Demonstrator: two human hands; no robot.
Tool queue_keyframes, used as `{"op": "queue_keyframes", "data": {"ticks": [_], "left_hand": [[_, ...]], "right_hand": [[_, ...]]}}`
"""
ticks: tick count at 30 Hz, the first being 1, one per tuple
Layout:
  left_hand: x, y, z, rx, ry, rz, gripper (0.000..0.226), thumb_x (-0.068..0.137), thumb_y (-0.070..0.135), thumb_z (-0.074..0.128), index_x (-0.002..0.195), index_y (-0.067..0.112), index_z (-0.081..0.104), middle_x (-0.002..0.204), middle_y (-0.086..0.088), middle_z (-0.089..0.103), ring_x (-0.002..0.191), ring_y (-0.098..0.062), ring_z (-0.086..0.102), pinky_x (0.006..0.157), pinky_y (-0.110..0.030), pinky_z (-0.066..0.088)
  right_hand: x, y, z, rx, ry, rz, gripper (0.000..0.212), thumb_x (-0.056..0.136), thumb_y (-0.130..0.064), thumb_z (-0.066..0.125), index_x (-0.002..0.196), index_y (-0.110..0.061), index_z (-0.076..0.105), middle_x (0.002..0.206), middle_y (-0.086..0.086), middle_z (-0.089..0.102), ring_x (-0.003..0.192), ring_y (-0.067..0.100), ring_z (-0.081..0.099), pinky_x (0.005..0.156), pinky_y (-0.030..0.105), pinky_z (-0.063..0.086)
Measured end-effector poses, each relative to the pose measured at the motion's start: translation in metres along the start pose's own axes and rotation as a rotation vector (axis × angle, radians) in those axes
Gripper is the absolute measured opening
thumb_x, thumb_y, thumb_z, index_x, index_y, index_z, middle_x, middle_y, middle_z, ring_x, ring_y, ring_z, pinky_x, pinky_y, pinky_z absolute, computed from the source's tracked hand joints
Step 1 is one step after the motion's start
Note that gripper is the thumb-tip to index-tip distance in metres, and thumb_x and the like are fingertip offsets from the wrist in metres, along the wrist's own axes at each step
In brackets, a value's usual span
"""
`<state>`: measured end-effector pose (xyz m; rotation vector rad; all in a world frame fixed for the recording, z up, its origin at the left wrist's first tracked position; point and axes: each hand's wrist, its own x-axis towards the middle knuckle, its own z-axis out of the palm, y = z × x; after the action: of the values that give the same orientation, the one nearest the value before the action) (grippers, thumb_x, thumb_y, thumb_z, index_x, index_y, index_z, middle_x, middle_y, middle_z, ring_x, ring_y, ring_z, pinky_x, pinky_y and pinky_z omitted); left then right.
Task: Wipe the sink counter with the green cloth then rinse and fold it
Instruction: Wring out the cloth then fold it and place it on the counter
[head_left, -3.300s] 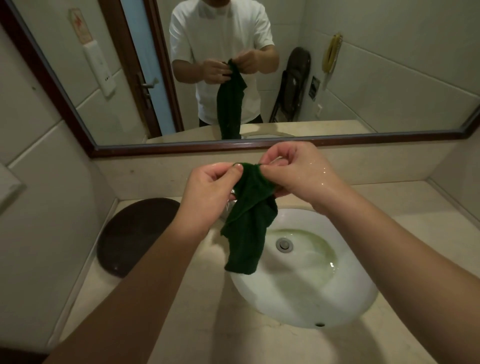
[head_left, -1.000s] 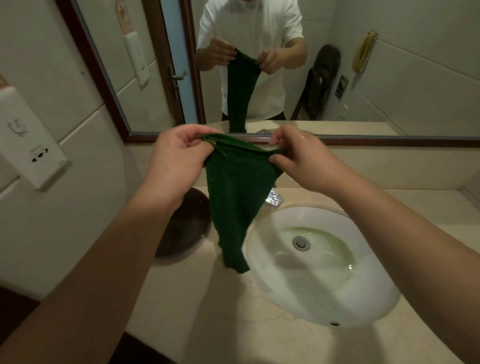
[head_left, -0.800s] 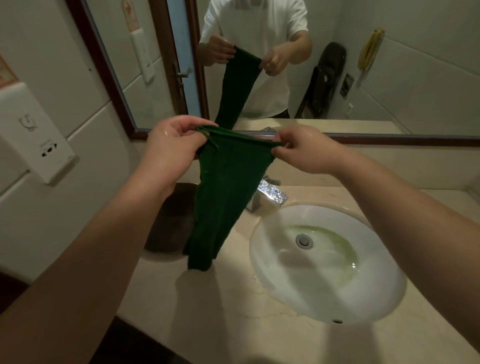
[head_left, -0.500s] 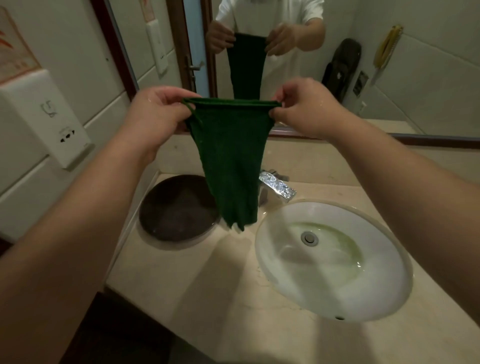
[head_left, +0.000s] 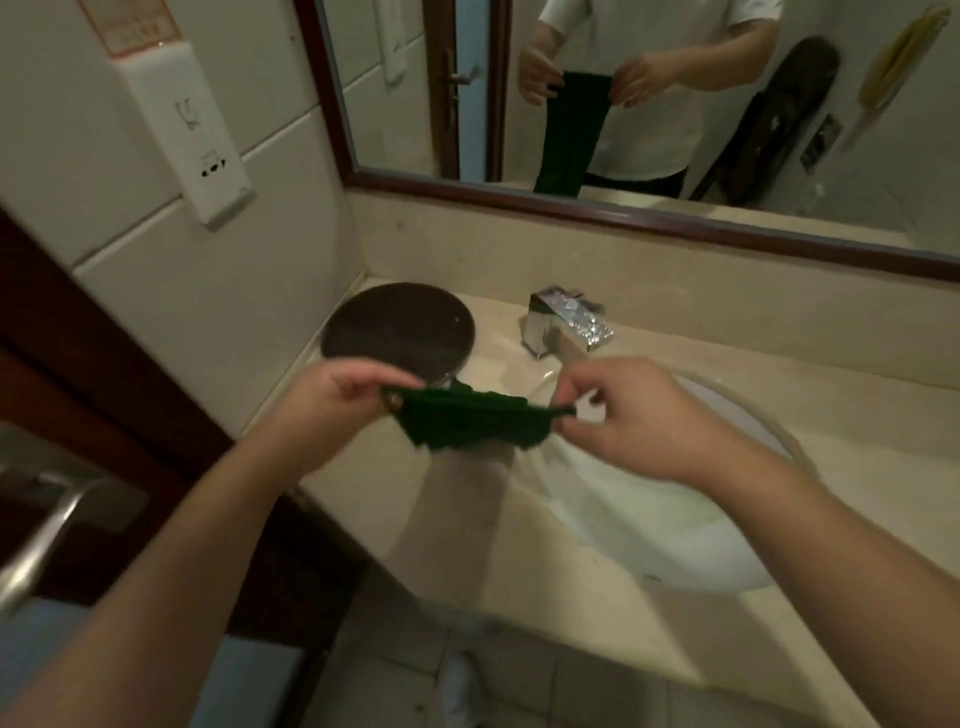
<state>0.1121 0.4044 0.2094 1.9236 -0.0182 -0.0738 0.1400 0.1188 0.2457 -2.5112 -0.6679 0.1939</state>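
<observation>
Now folding looks under way: left hand (head_left: 332, 405) and right hand (head_left: 628, 415) each pinch an end of the green cloth (head_left: 475, 423), stretched taut above the counter (head_left: 374, 493) left of the sink (head_left: 675, 525); next, probably bring ends together.

Two hands (head_left: 332, 405), one green cloth (head_left: 470, 423), one sink (head_left: 675, 519), one faucet (head_left: 566, 325).

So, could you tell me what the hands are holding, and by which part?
The green cloth, pinched at its two top corners: left hand, right hand.
</observation>
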Motion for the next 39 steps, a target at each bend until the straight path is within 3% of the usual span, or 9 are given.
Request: {"op": "queue_keyframes", "data": {"ticks": [2, 6, 11, 20, 24, 28, 31, 35, 39], "left_hand": [[-0.035, -0.022, 0.01, 0.026, -0.05, -0.096, 0.056, 0.086, -0.01, 0.06, 0.078, 0.042, 0.078, 0.086, 0.008, 0.076, 0.088, -0.008, 0.07, 0.083, -0.023, 0.052], [-0.06, -0.051, 0.036, -0.107, -0.027, -0.263, 0.035, 0.088, -0.013, 0.054, 0.097, 0.011, 0.077, 0.093, -0.011, 0.076, 0.09, -0.017, 0.071, 0.077, -0.02, 0.056], [-0.014, -0.09, 0.061, -0.186, 0.083, -0.397, 0.031, 0.09, -0.01, 0.05, 0.1, 0.009, 0.072, 0.098, -0.015, 0.073, 0.092, -0.028, 0.07, 0.071, -0.03, 0.06], [0.086, -0.142, 0.085, -0.065, 0.159, -0.485, 0.034, 0.09, 0.002, 0.057, 0.122, 0.012, 0.06, 0.112, -0.012, 0.063, 0.092, -0.021, 0.06, 0.063, -0.019, 0.051], [0.061, -0.153, 0.091, 0.303, 0.168, -0.306, 0.047, 0.088, 0.012, 0.061, 0.133, 0.019, 0.049, 0.118, 0.008, 0.045, 0.111, -0.009, 0.046, 0.097, -0.027, 0.041], [-0.002, -0.162, 0.103, 0.587, -0.07, 0.078, 0.028, 0.083, 0.031, 0.063, 0.109, 0.022, 0.061, 0.105, 0.006, 0.054, 0.099, -0.007, 0.046, 0.087, -0.027, 0.045], [-0.03, -0.18, 0.107, 0.862, -0.305, 0.16, 0.054, 0.076, 0.051, 0.058, 0.12, 0.018, 0.062, 0.114, -0.002, 0.058, 0.103, -0.017, 0.051, 0.083, -0.03, 0.046], [-0.039, -0.192, 0.104, 0.967, -0.255, 0.263, 0.036, 0.065, 0.021, 0.078, 0.1, 0.015, 0.072, 0.097, -0.004, 0.066, 0.087, -0.022, 0.062, 0.07, -0.03, 0.05], [-0.043, -0.177, 0.101, 0.785, -0.154, 0.233, 0.018, 0.082, 0.021, 0.057, 0.092, 0.016, 0.071, 0.082, -0.001, 0.067, 0.077, -0.019, 0.062, 0.066, -0.031, 0.05]], "right_hand": [[-0.019, 0.005, 0.021, -0.016, -0.134, 0.018, 0.012, 0.081, -0.027, 0.071, 0.077, -0.033, 0.061, 0.081, -0.018, 0.064, 0.078, -0.003, 0.057, 0.064, 0.015, 0.042], [-0.023, 0.022, 0.052, 0.049, -0.247, 0.088, 0.013, 0.082, -0.028, 0.07, 0.077, -0.035, 0.061, 0.077, -0.015, 0.065, 0.074, 0.0, 0.059, 0.064, 0.018, 0.046], [0.016, 0.058, 0.092, 0.11, -0.211, 0.251, 0.007, 0.084, -0.028, 0.068, 0.079, -0.03, 0.064, 0.079, -0.006, 0.068, 0.076, 0.013, 0.062, 0.069, 0.029, 0.051], [0.094, 0.114, 0.15, 0.171, -0.083, 0.474, 0.01, 0.087, -0.029, 0.064, 0.094, -0.023, 0.066, 0.078, -0.004, 0.068, 0.077, 0.016, 0.064, 0.064, 0.025, 0.043], [0.078, 0.117, 0.17, -0.024, -0.128, 0.491, 0.031, 0.086, -0.034, 0.065, 0.114, -0.021, 0.06, 0.103, -0.001, 0.064, 0.097, 0.02, 0.062, 0.077, 0.029, 0.048], [0.034, 0.097, 0.175, -0.104, -0.219, 0.221, 0.03, 0.081, -0.041, 0.069, 0.103, -0.022, 0.06, 0.103, -0.001, 0.057, 0.092, 0.017, 0.058, 0.075, 0.03, 0.05], [0.001, 0.087, 0.187, -0.209, -0.34, -0.032, 0.045, 0.078, -0.053, 0.067, 0.112, -0.026, 0.056, 0.108, -0.004, 0.051, 0.098, 0.015, 0.05, 0.078, 0.027, 0.045], [-0.021, 0.092, 0.202, -0.385, -0.302, -0.119, 0.033, 0.089, -0.038, 0.055, 0.119, -0.025, 0.056, 0.117, -0.001, 0.054, 0.104, 0.02, 0.05, 0.084, 0.033, 0.045], [-0.031, 0.089, 0.195, -0.249, -0.197, 0.015, 0.022, 0.095, -0.021, 0.047, 0.113, -0.02, 0.059, 0.107, 0.003, 0.064, 0.098, 0.023, 0.058, 0.077, 0.031, 0.043]]}}
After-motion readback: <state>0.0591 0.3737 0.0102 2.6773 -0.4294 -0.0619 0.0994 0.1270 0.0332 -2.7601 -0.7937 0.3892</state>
